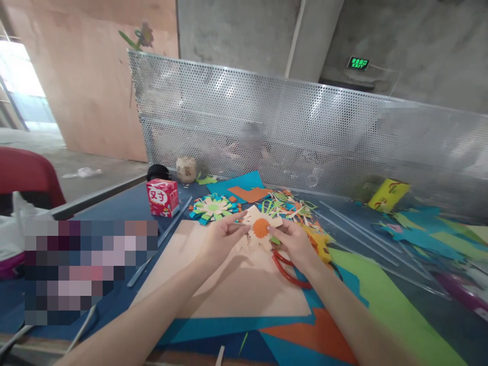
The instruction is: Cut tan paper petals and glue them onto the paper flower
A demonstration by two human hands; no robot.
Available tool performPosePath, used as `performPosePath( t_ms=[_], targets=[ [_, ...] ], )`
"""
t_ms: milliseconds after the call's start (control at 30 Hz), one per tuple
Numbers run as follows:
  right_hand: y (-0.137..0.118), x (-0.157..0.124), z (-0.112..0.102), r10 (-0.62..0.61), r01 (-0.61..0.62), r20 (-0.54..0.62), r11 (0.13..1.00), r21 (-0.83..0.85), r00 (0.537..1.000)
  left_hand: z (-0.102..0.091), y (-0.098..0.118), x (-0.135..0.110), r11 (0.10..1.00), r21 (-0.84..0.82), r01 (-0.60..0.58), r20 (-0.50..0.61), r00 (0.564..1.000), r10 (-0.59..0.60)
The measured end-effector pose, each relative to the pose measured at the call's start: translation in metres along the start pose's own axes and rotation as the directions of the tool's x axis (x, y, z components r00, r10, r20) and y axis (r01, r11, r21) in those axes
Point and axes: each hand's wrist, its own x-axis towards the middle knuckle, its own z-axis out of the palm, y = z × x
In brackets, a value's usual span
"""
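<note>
Both hands hold up a cream paper flower [254,240] whose round orange centre [261,228] has a notched rim. My left hand [225,233] pinches it from the left, and my right hand [290,238] grips its right side with the thumb at the edge of the orange disc. Beneath lies a large cream paper sheet [213,290]. Red-handled scissors [292,274] rest under my right wrist, partly hidden by it. A layered flower of blue, cream and green paper [213,207] sits just beyond my left hand.
Paper scraps [297,211] heap behind the hands. A red box [162,197] and a jar [186,170] stand at the back left; a yellow packet [389,194] leans at the back right. A perforated metal screen [229,101] borders the table. Green paper [381,284] lies right.
</note>
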Motion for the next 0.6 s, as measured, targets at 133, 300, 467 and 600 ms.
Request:
performPosePath(
  t_ms=[133,300,467,600],
  targets=[
    [0.002,0.007,-0.006,-0.016,0.021,-0.076,0.998,0.066,0.997,-0.002,0.003,-0.001,1.0,0.021,0.004,-0.01,1.0,-0.004],
    [0.002,0.01,-0.006,0.015,0.006,-0.141,0.989,0.148,0.99,0.0,0.004,-0.006,0.993,0.094,0.072,0.0,0.997,-0.072],
    [-0.002,0.012,-0.014,-0.035,0.072,-0.199,0.981,0.182,0.979,0.0,-0.001,0.0,0.998,0.047,0.043,0.003,0.999,-0.043],
    [-0.01,0.019,-0.033,-0.069,0.128,-0.26,0.968,0.216,0.963,0.015,0.004,-0.036,0.967,0.104,-0.232,0.26,0.945,0.199]
  ],
)
